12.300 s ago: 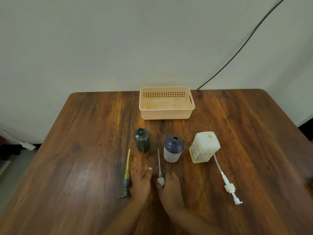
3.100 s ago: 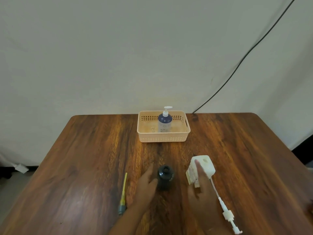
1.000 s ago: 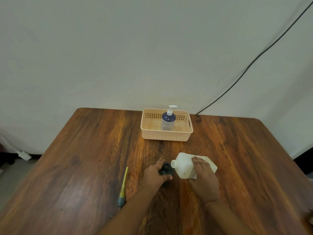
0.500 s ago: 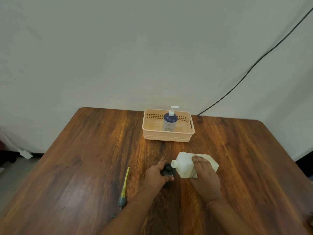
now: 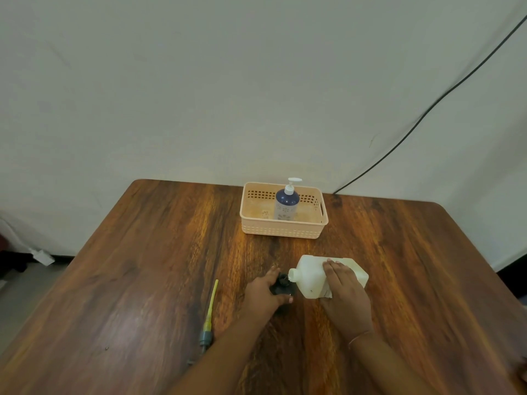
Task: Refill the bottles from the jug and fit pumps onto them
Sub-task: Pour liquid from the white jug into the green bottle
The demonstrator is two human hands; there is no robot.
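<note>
My right hand [image 5: 343, 292] grips the white jug [image 5: 313, 273], which is tipped on its side with its spout over the mouth of the dark bottle [image 5: 282, 285]. My left hand [image 5: 263, 295] is wrapped around that dark bottle and hides most of it. A pump with a yellow tube and a grey head [image 5: 209, 313] lies on the table to the left of my left arm. The blue bottle [image 5: 286, 202] with a white pump fitted stands upright in the peach basket [image 5: 283, 230] at the back.
The wooden table [image 5: 128, 280] ends at a pale wall behind the basket. A black cable [image 5: 427, 109] runs down the wall to the table's back edge. A white object [image 5: 42, 256] lies on the floor at the left.
In the last second the jug stays tipped over the dark bottle, and both hands hold as before. Earlier, the blue bottle got its pump and went into the basket.
</note>
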